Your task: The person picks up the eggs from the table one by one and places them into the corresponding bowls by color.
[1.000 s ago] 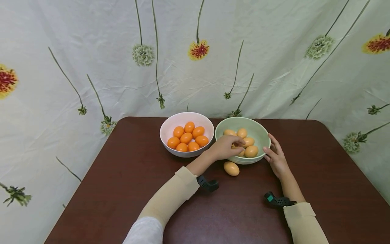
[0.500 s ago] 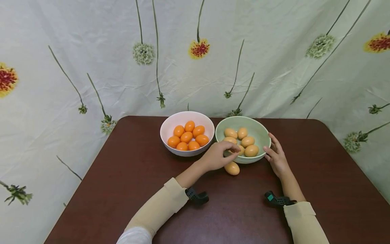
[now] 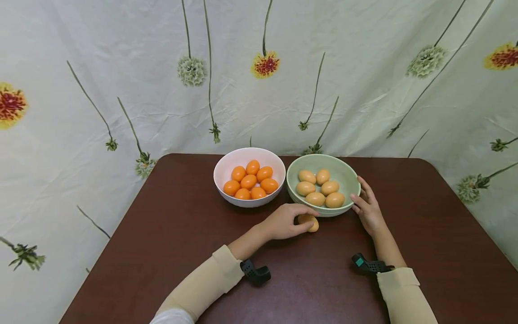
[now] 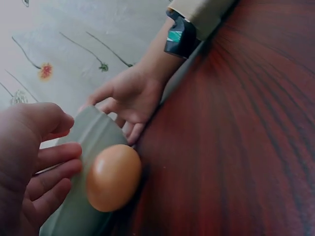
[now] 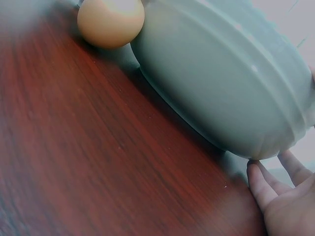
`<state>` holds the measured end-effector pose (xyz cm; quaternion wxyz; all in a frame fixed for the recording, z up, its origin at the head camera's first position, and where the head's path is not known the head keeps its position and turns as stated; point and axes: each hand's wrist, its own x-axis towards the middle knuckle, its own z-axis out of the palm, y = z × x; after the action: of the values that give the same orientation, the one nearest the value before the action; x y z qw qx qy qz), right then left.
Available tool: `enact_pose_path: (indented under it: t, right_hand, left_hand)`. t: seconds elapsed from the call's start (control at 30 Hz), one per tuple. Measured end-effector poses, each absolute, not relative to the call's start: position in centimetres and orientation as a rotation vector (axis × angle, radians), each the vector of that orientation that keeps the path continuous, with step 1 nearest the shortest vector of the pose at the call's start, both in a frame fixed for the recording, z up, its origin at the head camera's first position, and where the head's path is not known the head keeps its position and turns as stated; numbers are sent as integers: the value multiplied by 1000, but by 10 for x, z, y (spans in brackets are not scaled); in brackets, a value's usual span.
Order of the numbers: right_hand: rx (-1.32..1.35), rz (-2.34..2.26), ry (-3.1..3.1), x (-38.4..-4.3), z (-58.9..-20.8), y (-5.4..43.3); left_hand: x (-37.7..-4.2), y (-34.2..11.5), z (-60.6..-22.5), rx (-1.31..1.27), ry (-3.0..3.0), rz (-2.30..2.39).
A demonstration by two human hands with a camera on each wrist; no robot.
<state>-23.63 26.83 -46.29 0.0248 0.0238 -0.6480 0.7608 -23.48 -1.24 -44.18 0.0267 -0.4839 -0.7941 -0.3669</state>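
Note:
A light brown egg (image 3: pixel 306 219) lies on the table by the near side of a green bowl (image 4: pixel 91 132). My left hand (image 3: pixel 286 221) is at this egg, its thumb and fingers spread to either side. In the left wrist view, a gap shows between the fingers and the egg (image 4: pixel 114 178). With my right hand (image 3: pixel 369 210) I hold the right side of the green bowl, thumb near the rim. Fingertips meet its lower outside in the right wrist view. Several light brown eggs (image 3: pixel 315 199) sit inside that bowl.
A white bowl (image 3: pixel 220 175) with several orange eggs (image 3: pixel 248 182) stands left of the green one. Both bowls are near the back edge of the dark brown table (image 3: pixel 182 216). Behind it hangs a flower-printed cloth (image 3: pixel 154 40).
My left hand has moved back from over the green bowl, toward me and slightly left, to the egg on the table. My right hand stays at the bowl.

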Motion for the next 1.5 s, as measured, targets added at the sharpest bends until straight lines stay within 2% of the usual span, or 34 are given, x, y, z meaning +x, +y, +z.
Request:
enact_pose_path:
  t: [0.5, 0.83, 1.5]
  right_hand:
    - [72, 2361, -1994, -235, -463, 269]
    - [94, 2349, -2005, -235, -462, 269]
    - [91, 2360, -2001, -235, -462, 269]
  left_hand:
    - [-233, -9, -456, -1548, -2542, -901]
    - [-230, -9, -466, -1548, -2570, -946]
    - [-230, -4, -452, -1528, -2538, -1001]
